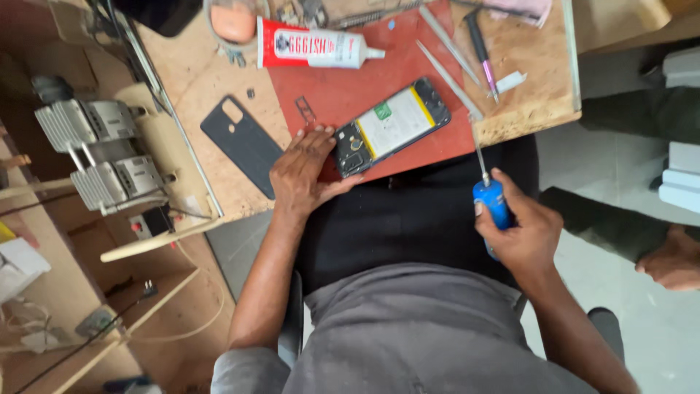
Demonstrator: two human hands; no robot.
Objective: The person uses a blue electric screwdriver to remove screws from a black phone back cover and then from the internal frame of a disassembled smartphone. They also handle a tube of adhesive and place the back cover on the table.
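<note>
On red mat (343, 91), opened phone (394, 125) touching left hand (302, 175) flat fingers, right hand (521, 233) clamped on blue screwdriver (492, 201)

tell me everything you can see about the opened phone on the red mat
The opened phone lies flat and slantwise on the red mat, its back cover off and its insides facing up. A dark frame surrounds a large pale battery with a yellow edge strip and a small green patch; dark boards sit at both ends. The left hand rests against its lower end, steadying it. The screwdriver in the right hand is held off the phone.
</note>
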